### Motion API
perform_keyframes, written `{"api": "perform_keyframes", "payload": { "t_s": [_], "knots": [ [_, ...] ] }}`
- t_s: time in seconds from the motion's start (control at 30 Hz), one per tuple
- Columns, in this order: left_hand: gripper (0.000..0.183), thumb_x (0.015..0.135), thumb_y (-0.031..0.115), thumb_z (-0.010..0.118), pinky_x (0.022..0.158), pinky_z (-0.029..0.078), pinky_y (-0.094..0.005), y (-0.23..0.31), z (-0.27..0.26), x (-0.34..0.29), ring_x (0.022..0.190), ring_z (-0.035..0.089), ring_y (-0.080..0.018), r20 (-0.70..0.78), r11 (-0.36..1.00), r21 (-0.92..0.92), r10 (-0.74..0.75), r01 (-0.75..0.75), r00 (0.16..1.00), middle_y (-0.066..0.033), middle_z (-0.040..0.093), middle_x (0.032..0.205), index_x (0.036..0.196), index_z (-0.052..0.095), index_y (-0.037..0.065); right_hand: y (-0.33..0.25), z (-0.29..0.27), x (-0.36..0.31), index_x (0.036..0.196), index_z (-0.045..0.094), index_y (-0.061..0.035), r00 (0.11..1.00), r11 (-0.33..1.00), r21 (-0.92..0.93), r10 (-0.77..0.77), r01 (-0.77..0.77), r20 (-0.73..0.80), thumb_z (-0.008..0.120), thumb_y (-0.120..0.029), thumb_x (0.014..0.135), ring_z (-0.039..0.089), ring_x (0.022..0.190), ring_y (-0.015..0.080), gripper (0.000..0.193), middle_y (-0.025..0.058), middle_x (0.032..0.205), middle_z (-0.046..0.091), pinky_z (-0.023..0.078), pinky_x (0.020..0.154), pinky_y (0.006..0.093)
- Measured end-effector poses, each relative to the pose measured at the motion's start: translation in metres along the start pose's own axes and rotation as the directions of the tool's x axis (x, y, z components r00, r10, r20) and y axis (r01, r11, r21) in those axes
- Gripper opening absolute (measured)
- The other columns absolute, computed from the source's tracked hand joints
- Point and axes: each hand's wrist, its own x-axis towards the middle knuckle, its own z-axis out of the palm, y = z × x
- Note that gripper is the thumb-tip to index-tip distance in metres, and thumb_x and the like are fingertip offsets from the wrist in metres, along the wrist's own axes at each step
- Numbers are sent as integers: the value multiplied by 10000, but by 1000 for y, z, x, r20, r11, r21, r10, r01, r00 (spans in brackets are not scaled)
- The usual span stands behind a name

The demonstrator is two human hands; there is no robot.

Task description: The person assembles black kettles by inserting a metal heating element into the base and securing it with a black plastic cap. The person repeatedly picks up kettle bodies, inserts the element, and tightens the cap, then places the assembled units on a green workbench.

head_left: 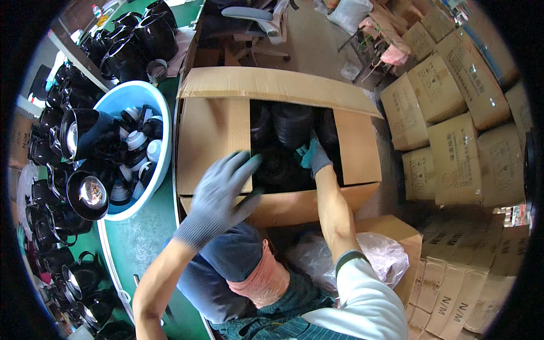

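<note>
Head view: left hand (218,195) spread (gloved) over carton (215,136); right hand (315,158) inside, grip unclear.

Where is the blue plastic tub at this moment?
In the head view, the blue plastic tub sits on the green table to the person's left, right beside the open cardboard box, with black kettles in and around it.

Grey gloves (218,195), brown carton (215,130), light-blue tub (122,96)
</note>
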Motion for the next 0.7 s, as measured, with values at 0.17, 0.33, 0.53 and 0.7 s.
{"api": "perform_keyframes", "payload": {
  "t_s": [0.17, 0.33, 0.53, 0.7],
  "knots": [
    [923, 894, 526, 681, 1235, 269, -522, 1, 82, 148, 1502, 331, -374, 186, 941, 339, -52, -15, 981, -227, 376, 1604, 1583, 331, 22, 8, -12, 21, 1609, 323, -382, 908, 973, 34, -224, 226, 354, 559, -681, 968, 547, 1265, 288, 746, 46, 1556, 479, 429, 1088, 524],
    [887, 887, 492, 697, 1176, 278, -650, 9, 96, 154, 1509, 307, -361, 99, 978, 210, -21, 0, 995, -139, 346, 1629, 1608, 318, 143, -4, -31, -27, 1594, 380, -241, 858, 945, -80, -250, 317, 448, 472, -631, 1032, 510, 1309, 303, 690, 113, 1540, 486, 450, 1063, 471],
    [728, 791, 468, 748, 1139, 302, -645, 60, 61, 92, 1426, 413, -320, -222, 937, 87, 348, -337, 911, -75, 492, 1503, 1445, 546, 222, -17, -8, -179, 1560, 420, -231, 767, 868, -72, -391, 491, 509, 463, -599, 1041, 545, 1265, 285, 638, 99, 1491, 523, 472, 1048, 469],
    [424, 911, 264, 589, 1154, 342, -682, 109, -5, -16, 1424, 450, -270, -362, 930, 210, 361, -303, 859, -47, 551, 1453, 1331, 622, 211, 15, 40, -300, 1525, 462, -234, 696, 870, -130, -282, 476, 660, 456, -549, 1057, 592, 1203, 265, 564, 81, 1427, 574, 504, 1021, 471]
  ]
}}
